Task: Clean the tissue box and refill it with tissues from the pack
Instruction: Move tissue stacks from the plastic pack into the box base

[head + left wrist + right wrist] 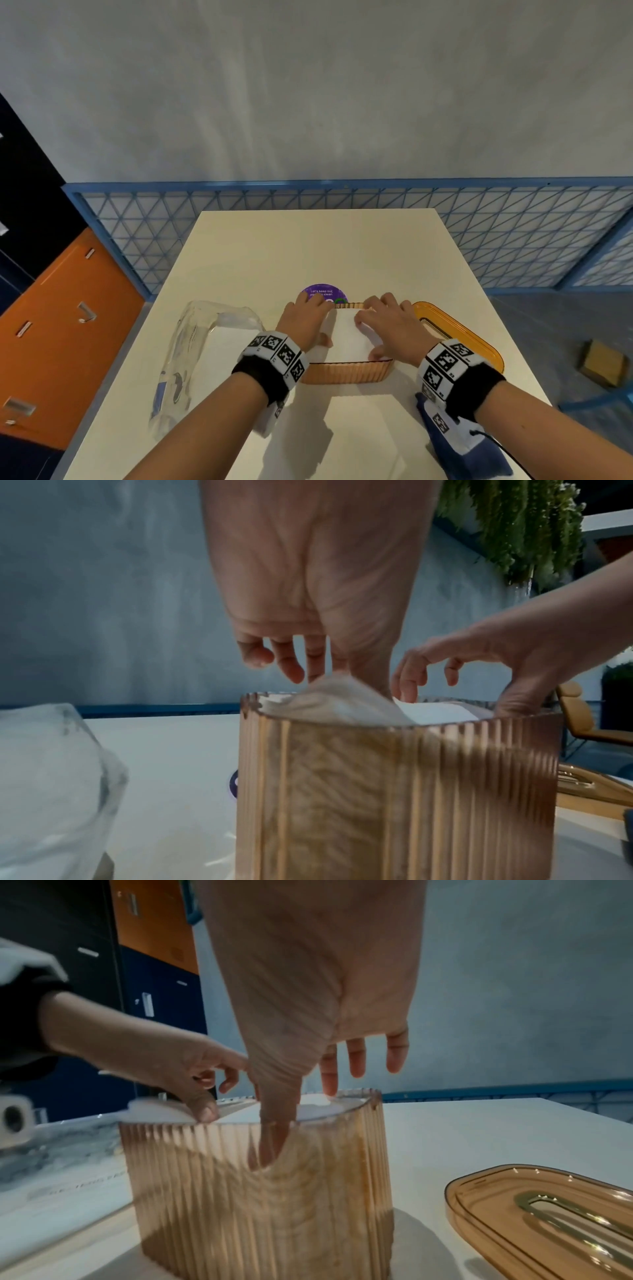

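On the table (239, 246) in front of me stands the amber ribbed box (346, 371), open at the top, with a white stack of tissues (346, 337) sitting inside it up to the rim. Both my hands are over that stack. My left hand (303, 320) lies on the left end, fingers spread and only loosely bent, the thumb pushed down between tissues and wall; a corner of tissue bulges up under it. My right hand (385, 323) lies on the right end, fingers fanned wide and nearly straight, its thumb (274, 1137) dipped inside the near wall, seen through the ribbed plastic. Neither hand pinches anything; they press. Just right of the box lies its amber lid (459, 337), flat on the table, with a long slot in it. To the left lies the clear plastic pack (191, 346), slack and crumpled. Behind the box a purple round sticker (325, 293) peeks out. A blue cloth (455, 448) lies under my right wrist.
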